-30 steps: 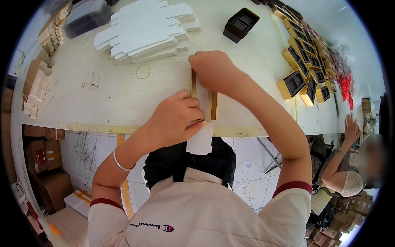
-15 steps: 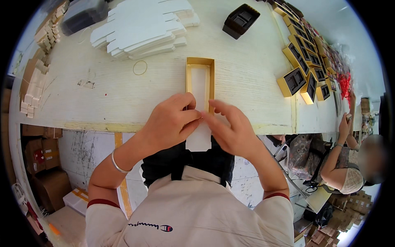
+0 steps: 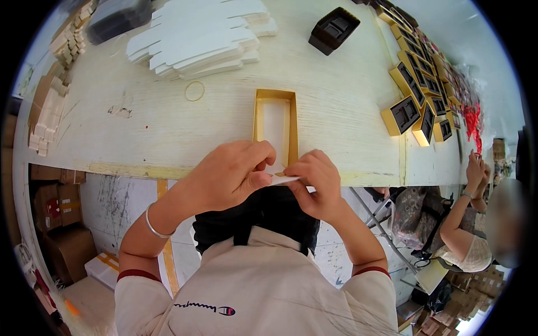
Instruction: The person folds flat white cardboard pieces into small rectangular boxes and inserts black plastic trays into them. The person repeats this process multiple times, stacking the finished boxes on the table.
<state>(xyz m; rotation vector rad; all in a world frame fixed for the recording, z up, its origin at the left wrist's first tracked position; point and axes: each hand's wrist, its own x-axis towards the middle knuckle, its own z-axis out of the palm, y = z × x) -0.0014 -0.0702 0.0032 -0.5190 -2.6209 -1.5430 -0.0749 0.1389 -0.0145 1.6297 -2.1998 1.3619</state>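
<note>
A narrow cardboard box, gold on its inner walls and white on its floor, lies at the table's front edge, its long sides and far end standing up. At its near end a white end flap is tilted upward. My left hand grips the near left corner, fingers curled and thumb at the flap. Closed on the near right corner, my right hand has its fingers over the wall and its thumb below the flap. Both hands partly hide the near corners.
A stack of flat white box blanks lies at the far left, near a rubber band. Black plastic trays stand nested at the back. Several gold boxes with black inserts line the right side. A co-worker sits at right.
The near flap, earlier hanging flat past the table edge, is now folded upward. Both hands have moved slightly nearer to me, and the right fingers have closed on the box's corner.
</note>
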